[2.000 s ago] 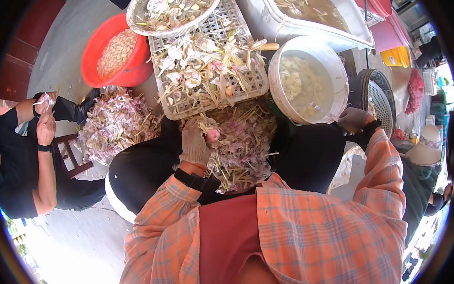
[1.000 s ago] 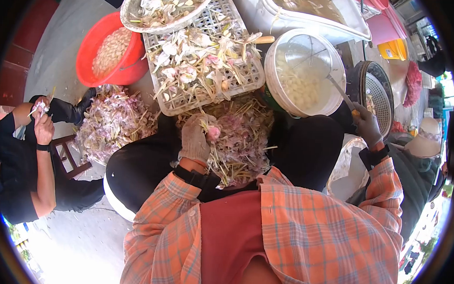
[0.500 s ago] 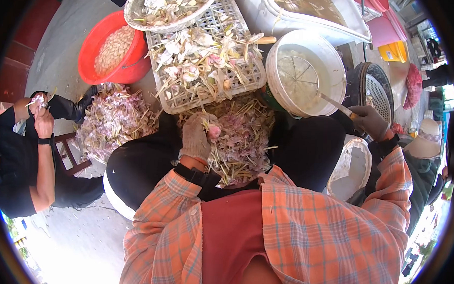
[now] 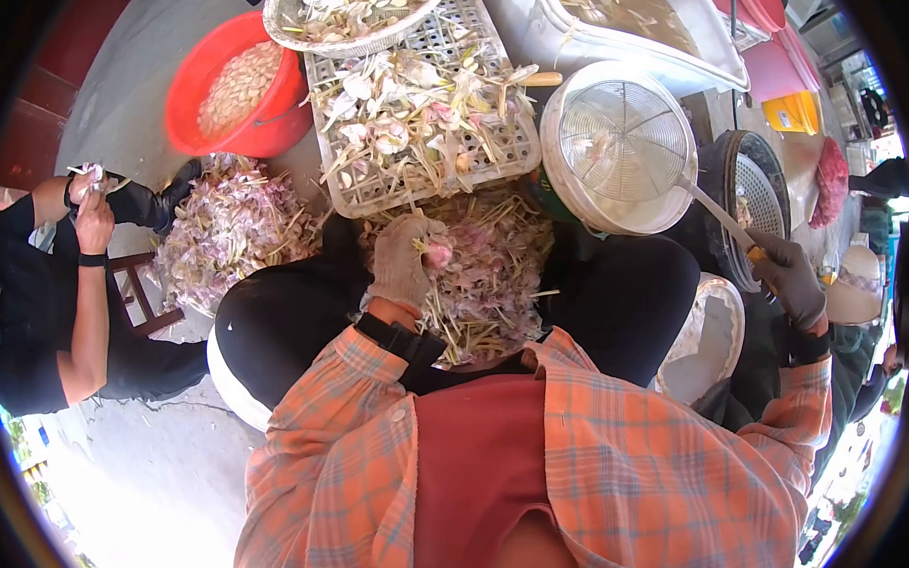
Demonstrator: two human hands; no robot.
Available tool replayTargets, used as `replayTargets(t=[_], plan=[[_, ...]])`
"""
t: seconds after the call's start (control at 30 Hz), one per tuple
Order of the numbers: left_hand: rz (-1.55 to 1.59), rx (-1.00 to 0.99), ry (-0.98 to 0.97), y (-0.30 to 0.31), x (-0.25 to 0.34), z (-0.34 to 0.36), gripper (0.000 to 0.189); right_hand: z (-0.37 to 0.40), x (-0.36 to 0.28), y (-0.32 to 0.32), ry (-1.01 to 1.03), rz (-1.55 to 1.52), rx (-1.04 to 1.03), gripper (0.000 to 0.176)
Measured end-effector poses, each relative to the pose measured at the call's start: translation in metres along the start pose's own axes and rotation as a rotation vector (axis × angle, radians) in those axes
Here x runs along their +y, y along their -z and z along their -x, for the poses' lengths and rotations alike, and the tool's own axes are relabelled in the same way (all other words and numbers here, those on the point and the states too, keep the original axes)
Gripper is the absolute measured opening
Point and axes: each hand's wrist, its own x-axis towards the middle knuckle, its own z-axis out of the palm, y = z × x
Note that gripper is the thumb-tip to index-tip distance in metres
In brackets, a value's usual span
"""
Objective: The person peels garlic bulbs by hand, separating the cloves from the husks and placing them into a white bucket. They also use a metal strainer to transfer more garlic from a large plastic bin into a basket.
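Note:
My gloved right hand [image 4: 790, 281] grips the handle of a round wire skimmer [image 4: 620, 130]. The skimmer's mesh lies over the mouth of a white bucket [image 4: 617, 218], which holds cloudy water and pale pieces. In my gloved left hand [image 4: 402, 267] a pinkish garlic bulb [image 4: 436, 255] is held above a heap of garlic skins and stalks [image 4: 489, 305] between my knees. Beyond it, a perforated plastic crate [image 4: 357, 196] carries garlic bulbs with stems [image 4: 390, 132].
A red bucket [image 4: 175, 104] of peeled cloves stands at the left. A sieve basket [image 4: 323, 49] rests on the crate's far end. Behind is a white tub [image 4: 583, 53] of water. A co-worker's hands [image 4: 95, 211] hold garlic beside another skin heap [image 4: 241, 231].
My right hand has moved down and to the right, and the skimmer has risen from inside the white bucket to its mouth. My left hand still holds the garlic bulb.

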Motion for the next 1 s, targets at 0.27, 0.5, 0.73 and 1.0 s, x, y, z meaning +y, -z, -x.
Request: replayTargets(t=[0.27, 0.5, 0.73, 1.0], plan=[[0.269, 0.200, 0.064, 0.001, 0.008, -0.003, 0.019, -0.015, -0.006, -0.033, 0.514, 0.235, 0.029, 0.052], [0.412, 0.345, -0.053, 0.037, 0.006, -0.022, 0.016, -0.053, -0.032, -0.077, 0.922, 0.638, 0.126, 0.041], [0.379, 0.263, 0.026, 0.024, 0.008, -0.018, 0.011, -0.083, -0.015, -0.073, 0.856, 1.053, 0.268, 0.032], [-0.028, -0.020, -0.122, 0.038, -0.011, -0.023, 0.009, -0.082, -0.002, -0.061, 0.903, 1.064, 0.275, 0.031]])
